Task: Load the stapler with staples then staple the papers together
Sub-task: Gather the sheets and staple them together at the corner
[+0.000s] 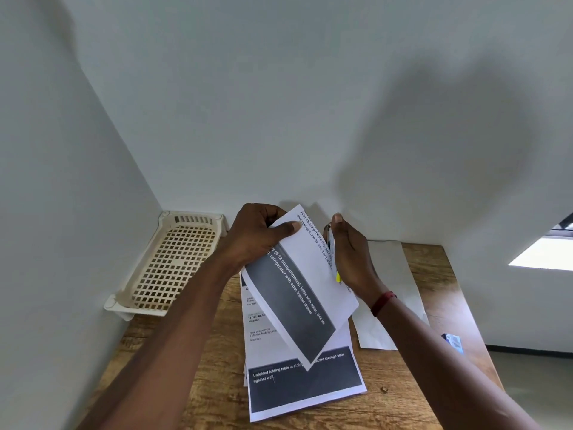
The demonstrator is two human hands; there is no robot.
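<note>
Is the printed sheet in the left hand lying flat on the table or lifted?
Lifted. The left hand pinches the white printed sheet with a dark band at its upper edge, tilted above the paper stack.

1. A plain indoor room, and we're tucked right into its corner: a wood-grain table (440,274) pushed up against two bare white walls (279,103).
2. Desk work going on here: printed sheets (307,386) of typed task text lie on the tabletop, with a blank white sheet (390,274) just beside them.
3. A cream plastic lattice tray (173,262) sits in the corner.
4. At far right there's a bright pane (542,252), possibly a window, cut off at the edge.
5. So this is a small office or a home study nook.
</note>
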